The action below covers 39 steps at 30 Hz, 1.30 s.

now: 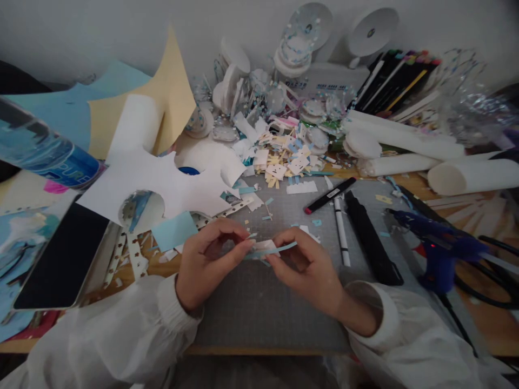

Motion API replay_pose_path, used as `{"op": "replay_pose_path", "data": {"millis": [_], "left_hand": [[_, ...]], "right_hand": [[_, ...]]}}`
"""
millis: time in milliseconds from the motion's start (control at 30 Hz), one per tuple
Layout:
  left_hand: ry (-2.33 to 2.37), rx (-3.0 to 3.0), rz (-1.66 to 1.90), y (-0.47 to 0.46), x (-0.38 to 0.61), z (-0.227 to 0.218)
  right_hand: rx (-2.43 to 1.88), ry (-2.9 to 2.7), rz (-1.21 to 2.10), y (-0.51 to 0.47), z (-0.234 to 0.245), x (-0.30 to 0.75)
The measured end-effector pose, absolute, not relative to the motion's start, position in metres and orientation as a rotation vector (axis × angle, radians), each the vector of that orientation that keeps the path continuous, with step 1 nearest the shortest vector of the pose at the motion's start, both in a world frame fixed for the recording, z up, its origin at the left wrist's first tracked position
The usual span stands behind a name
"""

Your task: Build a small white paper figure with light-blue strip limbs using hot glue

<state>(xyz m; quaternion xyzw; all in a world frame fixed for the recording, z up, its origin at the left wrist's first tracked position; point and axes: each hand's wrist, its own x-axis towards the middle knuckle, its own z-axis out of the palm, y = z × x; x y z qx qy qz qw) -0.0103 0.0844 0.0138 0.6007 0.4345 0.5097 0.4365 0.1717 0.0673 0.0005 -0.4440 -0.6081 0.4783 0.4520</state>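
Between my two hands, over the grey cutting mat (275,319), is a small white paper piece (264,246) with a thin light-blue paper strip (287,247) lying across it. My left hand (214,259) pinches the left end between thumb and forefinger. From the other side my right hand (306,265) pinches the right part of the piece, and the strip's free end sticks out past its fingertips. A square of light-blue paper (175,231) lies just beyond my left hand. A white pen (341,232) and a dark red-ended marker (330,195) rest beyond my right hand.
At right lie a blue glue gun (436,243) with a lit red light and a black case (371,237). A phone (60,254), a water bottle (48,143) and cut white paper (182,183) occupy the left. Paper cutouts (284,154) are heaped at the back.
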Motion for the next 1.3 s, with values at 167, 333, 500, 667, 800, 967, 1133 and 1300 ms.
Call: {"op": "replay_pose_path", "data": {"millis": [167, 333, 500, 667, 800, 967, 1133, 1300], "left_hand": [[1.095, 1.646, 1.248, 0.0839, -0.0124, 0.0127], [1.083, 1.725, 1.206, 0.0856, -0.0125, 0.0143], [1.071, 1.766, 1.169, 0.0866, -0.0119, 0.0139], [1.086, 1.796, 1.114, 0.0865, -0.0113, 0.0139], [1.080, 1.821, 1.100, 0.0866, -0.0109, 0.0146], [1.096, 1.825, 1.098, 0.0870, -0.0107, 0.0124], [1.121, 1.822, 1.081, 0.0877, -0.0107, 0.0110], [1.112, 1.837, 1.073, 0.0881, -0.0099, 0.0113]], "right_hand": [[-1.074, -1.424, 1.253, 0.0695, 0.0024, 0.1700], [-1.038, -1.422, 1.239, 0.0706, 0.0013, 0.1709], [-1.043, -1.413, 1.226, 0.0716, 0.0000, 0.1724], [-1.064, -1.445, 1.214, 0.0724, 0.0000, 0.1729], [-1.062, -1.474, 1.174, 0.0728, -0.0002, 0.1740], [-1.082, -1.569, 1.135, 0.0723, 0.0000, 0.1764], [-1.107, -1.596, 1.111, 0.0728, 0.0006, 0.1768], [-1.091, -1.618, 1.108, 0.0734, 0.0013, 0.1765]]}}
